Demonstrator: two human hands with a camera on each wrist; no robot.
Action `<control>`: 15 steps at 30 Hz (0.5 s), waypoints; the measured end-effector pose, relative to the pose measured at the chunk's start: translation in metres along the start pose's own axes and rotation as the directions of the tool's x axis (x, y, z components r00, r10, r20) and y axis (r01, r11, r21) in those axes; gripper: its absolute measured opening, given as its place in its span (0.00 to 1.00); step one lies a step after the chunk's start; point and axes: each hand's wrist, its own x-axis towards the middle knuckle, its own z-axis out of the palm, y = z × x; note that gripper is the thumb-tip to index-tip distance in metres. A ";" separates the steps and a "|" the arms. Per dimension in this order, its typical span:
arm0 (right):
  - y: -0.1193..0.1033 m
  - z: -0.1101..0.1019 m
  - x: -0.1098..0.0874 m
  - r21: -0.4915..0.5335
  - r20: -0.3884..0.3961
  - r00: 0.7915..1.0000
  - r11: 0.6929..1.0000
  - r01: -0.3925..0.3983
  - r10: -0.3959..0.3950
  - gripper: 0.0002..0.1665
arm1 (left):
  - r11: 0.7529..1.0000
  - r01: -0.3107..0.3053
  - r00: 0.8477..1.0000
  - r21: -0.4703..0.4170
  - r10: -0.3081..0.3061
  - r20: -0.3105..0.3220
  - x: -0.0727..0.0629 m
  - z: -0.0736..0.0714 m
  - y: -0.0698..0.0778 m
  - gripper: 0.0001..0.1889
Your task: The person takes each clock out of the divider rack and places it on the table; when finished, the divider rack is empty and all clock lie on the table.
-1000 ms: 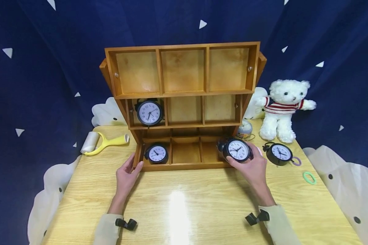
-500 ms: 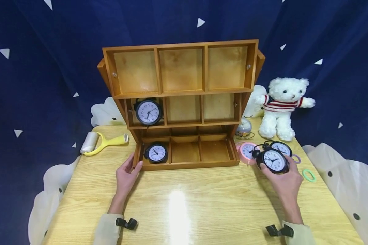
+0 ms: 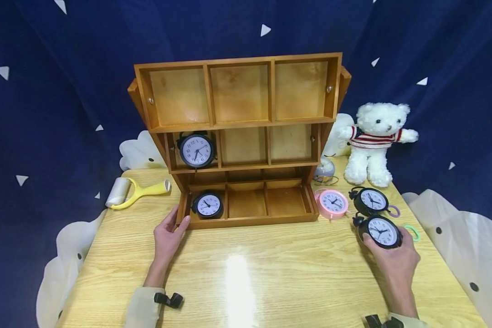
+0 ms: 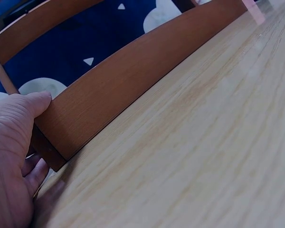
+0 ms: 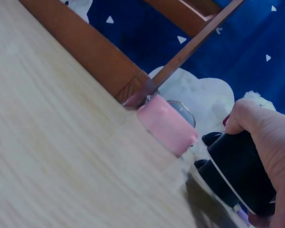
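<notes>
My right hand (image 3: 395,259) grips a black twin-bell alarm clock (image 3: 382,231) by its rim, its white dial facing up. In the right wrist view the clock's dark side (image 5: 242,166) shows between thumb and fingers, with a shadow beneath. My left hand (image 3: 169,237) holds the front left corner of the wooden tiered box (image 3: 252,222), thumb on the front board and fingers at the side. One black alarm clock (image 3: 207,205) lies in the bottom left compartment. Another black clock (image 3: 197,151) stands in the left compartment of the middle tier.
Right of the box lie a pink alarm clock (image 3: 332,203), another black clock (image 3: 369,201), a purple ring (image 3: 394,211) and a green ring (image 3: 412,233). A grey rounded object (image 3: 325,168) and a white teddy bear (image 3: 379,141) are behind them. A yellow-handled lint roller (image 3: 137,192) lies left.
My right hand has carried the black clock from the bottom right compartment out to the right and nearer to me, uncovering the pink clock. The left hand has stayed at the box corner.
</notes>
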 end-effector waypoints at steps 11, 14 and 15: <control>0.014 -0.002 -0.001 0.014 -0.033 0.999 1.000 -0.028 0.029 0.51 | 1.000 0.004 1.000 0.013 -0.004 -0.006 -0.001 0.001 0.001 0.31; 0.015 -0.003 -0.001 0.016 -0.044 0.999 1.000 -0.026 0.027 0.52 | 1.000 0.002 1.000 0.018 -0.002 -0.007 -0.001 0.001 0.002 0.31; 0.015 -0.004 -0.001 0.016 -0.046 0.999 1.000 -0.025 0.025 0.52 | 1.000 0.000 1.000 0.020 0.000 -0.008 -0.001 0.001 0.002 0.31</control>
